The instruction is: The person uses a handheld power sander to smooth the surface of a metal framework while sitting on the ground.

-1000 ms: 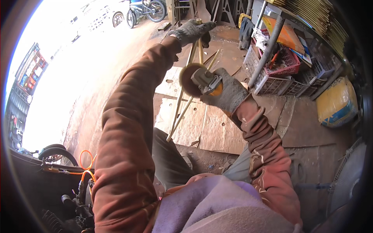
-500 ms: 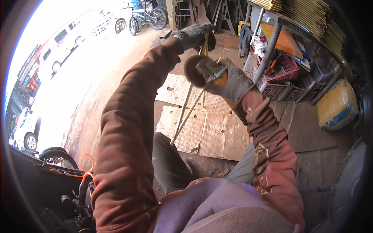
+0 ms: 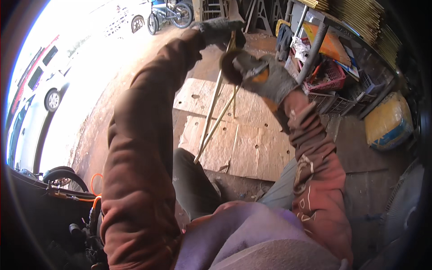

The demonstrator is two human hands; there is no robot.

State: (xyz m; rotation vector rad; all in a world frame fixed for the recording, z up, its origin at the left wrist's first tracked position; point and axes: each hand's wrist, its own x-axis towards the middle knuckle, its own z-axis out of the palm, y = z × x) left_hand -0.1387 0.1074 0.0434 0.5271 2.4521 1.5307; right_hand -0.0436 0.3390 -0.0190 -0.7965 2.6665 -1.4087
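My left hand (image 3: 220,32), in a grey work glove, is closed round the top end of a narrow frame of thin brass-coloured bars (image 3: 211,114). Those bars slant down toward my left knee, where their lower ends lie close to my trouser leg. In my gloved right hand (image 3: 276,81) is an angle grinder (image 3: 252,69) with an orange-yellow body. Its round brown disc (image 3: 231,67) is up against or just in front of the bars, right below my left hand; whether it touches them I cannot tell.
Worn board sheets (image 3: 243,148) with holes lie on the floor below. To the right stand a metal rack with a pink basket (image 3: 330,76), bundled brass-coloured rods (image 3: 360,22) and a yellow wrapped sack (image 3: 389,121). A fan (image 3: 405,211) is at lower right, an orange hose (image 3: 95,182) at left.
Both hands, with the grinder and the bars, sit slightly higher in the picture, the grinder a little further right. On the bright street at left, a different vehicle shows.
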